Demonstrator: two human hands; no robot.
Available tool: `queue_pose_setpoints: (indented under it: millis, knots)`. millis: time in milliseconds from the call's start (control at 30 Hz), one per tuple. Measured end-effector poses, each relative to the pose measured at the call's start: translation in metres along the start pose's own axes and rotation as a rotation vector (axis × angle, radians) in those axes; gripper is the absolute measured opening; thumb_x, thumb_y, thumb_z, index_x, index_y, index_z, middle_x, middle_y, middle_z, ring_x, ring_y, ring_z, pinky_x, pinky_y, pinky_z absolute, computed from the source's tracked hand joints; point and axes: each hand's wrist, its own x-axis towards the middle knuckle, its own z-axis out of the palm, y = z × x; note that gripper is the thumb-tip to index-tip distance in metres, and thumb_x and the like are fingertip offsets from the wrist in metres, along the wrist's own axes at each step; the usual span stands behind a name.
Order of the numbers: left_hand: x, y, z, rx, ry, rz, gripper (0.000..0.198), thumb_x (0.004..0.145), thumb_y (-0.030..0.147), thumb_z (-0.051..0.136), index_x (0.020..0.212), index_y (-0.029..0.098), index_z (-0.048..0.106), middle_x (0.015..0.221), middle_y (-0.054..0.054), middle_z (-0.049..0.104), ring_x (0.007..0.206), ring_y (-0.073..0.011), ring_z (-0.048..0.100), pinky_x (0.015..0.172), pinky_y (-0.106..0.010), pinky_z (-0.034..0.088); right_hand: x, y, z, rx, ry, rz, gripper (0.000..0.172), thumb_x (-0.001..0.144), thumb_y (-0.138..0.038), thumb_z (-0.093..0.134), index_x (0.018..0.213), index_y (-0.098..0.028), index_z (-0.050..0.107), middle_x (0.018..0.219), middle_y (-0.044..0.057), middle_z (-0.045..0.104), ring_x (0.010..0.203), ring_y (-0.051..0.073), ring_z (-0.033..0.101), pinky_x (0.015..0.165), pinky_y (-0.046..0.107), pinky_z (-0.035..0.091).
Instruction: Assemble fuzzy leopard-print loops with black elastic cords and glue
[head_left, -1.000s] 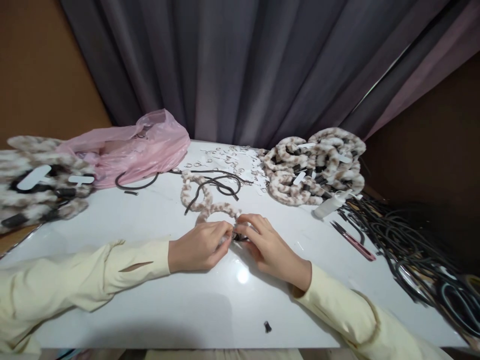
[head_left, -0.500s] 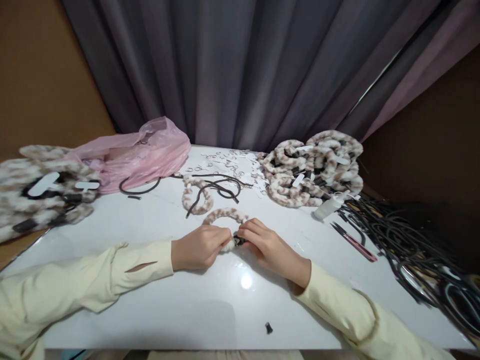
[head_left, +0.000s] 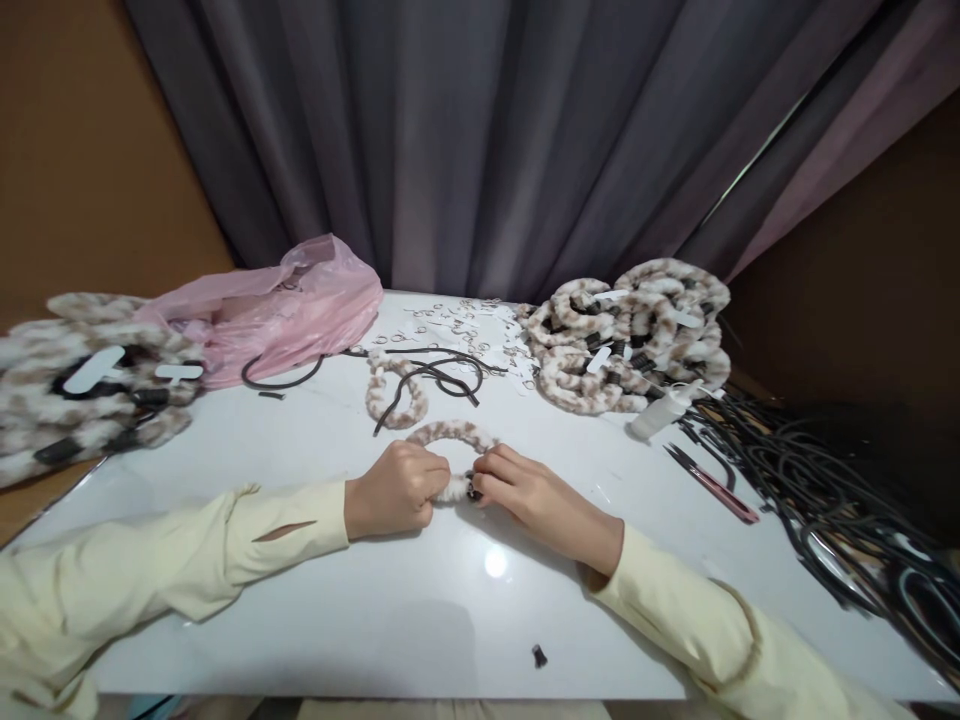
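A fluffy white-and-brown ring [head_left: 453, 432] lies on the white table between my hands. My left hand [head_left: 401, 487] is closed on the ring's near left part. My right hand [head_left: 521, 492] pinches the ring at its near right side, where a small black piece [head_left: 472, 486] shows by the fingertips. Short white fur is visible between the two hands. Just beyond, a second fluffy ring [head_left: 409, 408] has dark cords [head_left: 442, 375] lying over it. The fingertips of both hands are partly hidden.
Fluffy rings are piled at left [head_left: 37, 400] and right [head_left: 592, 385]. A pink plastic bag [head_left: 300, 310] lies back left. At right are a white bottle [head_left: 660, 415], pink-handled snippers [head_left: 724, 493] and a black cord heap [head_left: 810, 470]. A black scrap [head_left: 539, 657] lies near the front edge.
My left hand has shifted slightly left, away from the black piece, and more white fur shows between the hands. My right hand stays at nearly the same place.
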Motion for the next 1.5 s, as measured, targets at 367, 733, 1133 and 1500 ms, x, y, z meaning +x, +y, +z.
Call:
queue_pose_setpoints:
  millis: [367, 733, 1133, 1500]
  knots:
    - [-0.004, -0.004, 0.005, 0.024, -0.057, -0.002, 0.017, 0.049, 0.003, 0.034, 0.052, 0.019, 0.031, 0.042, 0.002, 0.041, 0.04, -0.012, 0.036, 0.044, -0.026, 0.023, 0.0, -0.003, 0.002, 0.072, 0.044, 0.026, 0.014, 0.091, -0.026, 0.043, 0.101, -0.017, 0.048, 0.101, 0.01, 0.057, 0.088, 0.019, 0.051, 0.074, 0.032, 0.045]
    - [-0.003, -0.003, 0.004, 0.039, -0.257, -0.093, 0.015, 0.051, 0.004, 0.038, 0.054, 0.018, 0.041, 0.046, 0.0, 0.048, 0.044, -0.0143, 0.042, 0.045, -0.028, 0.023, -0.004, -0.003, -0.019, 0.064, 0.127, -0.051, 0.011, 0.085, -0.027, 0.047, 0.079, -0.018, 0.05, 0.103, 0.01, 0.057, 0.107, 0.026, 0.047, 0.084, 0.044, 0.038]
    - [-0.004, -0.004, 0.006, 0.085, -0.259, -0.045, 0.014, 0.054, 0.004, 0.041, 0.056, 0.017, 0.044, 0.048, 0.0, 0.052, 0.044, -0.014, 0.045, 0.045, -0.027, 0.022, 0.002, -0.006, -0.006, 0.011, 0.101, 0.026, 0.01, 0.085, -0.012, 0.045, 0.088, -0.017, 0.053, 0.106, 0.012, 0.054, 0.103, 0.023, 0.047, 0.078, 0.038, 0.04]
    - [-0.004, -0.006, 0.006, 0.101, -0.328, -0.033, 0.015, 0.055, 0.004, 0.042, 0.059, 0.016, 0.049, 0.052, 0.0, 0.053, 0.046, -0.0132, 0.044, 0.045, -0.027, 0.024, 0.0, -0.003, -0.008, 0.167, 0.003, 0.062, 0.014, 0.082, -0.008, 0.045, 0.093, -0.018, 0.048, 0.099, 0.011, 0.054, 0.093, 0.022, 0.047, 0.076, 0.036, 0.043]
